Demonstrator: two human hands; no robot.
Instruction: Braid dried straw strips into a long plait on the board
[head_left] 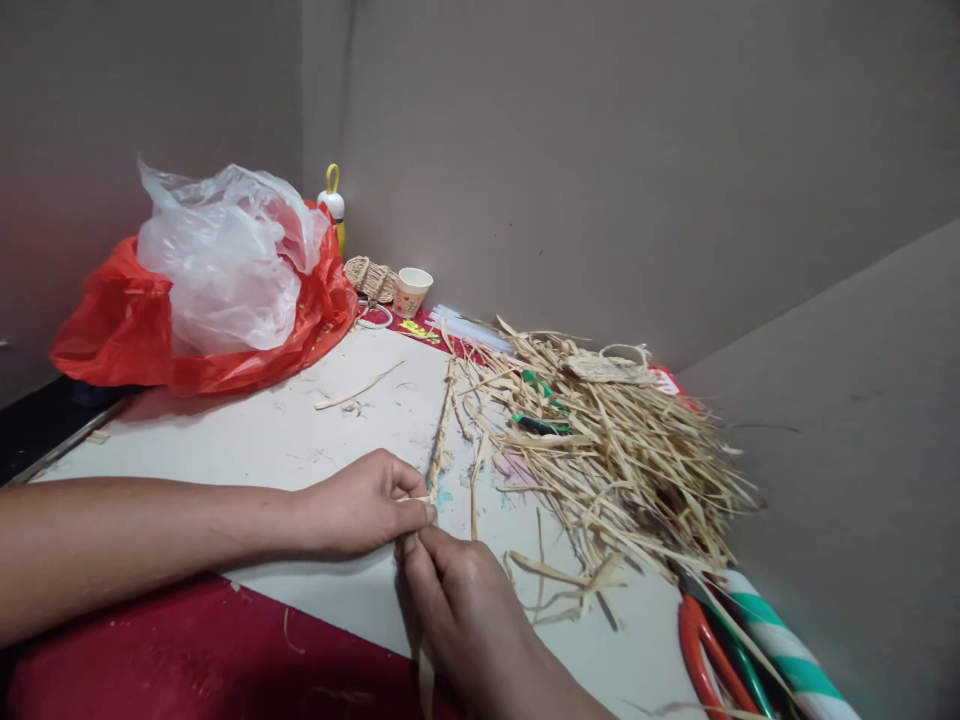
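Observation:
A thin braid of straw runs down the white board from the pile's left edge to my hands. My left hand pinches its lower end between thumb and forefinger. Just below and touching it, my right hand is closed on the loose straw strands, with thumb and forefinger together. A pale strand hangs down beneath my right hand. My fingers hide the exact spot where braid and strands meet. To the right lies a big heap of dry straw, with loose strips along its near side.
Red-handled scissors and a green-and-white striped roll sit at the right front. A red plastic bag holding clear plastic stands back left. Behind are a paper cup, a woven straw piece and a yellow-looped bottle. Grey walls close in.

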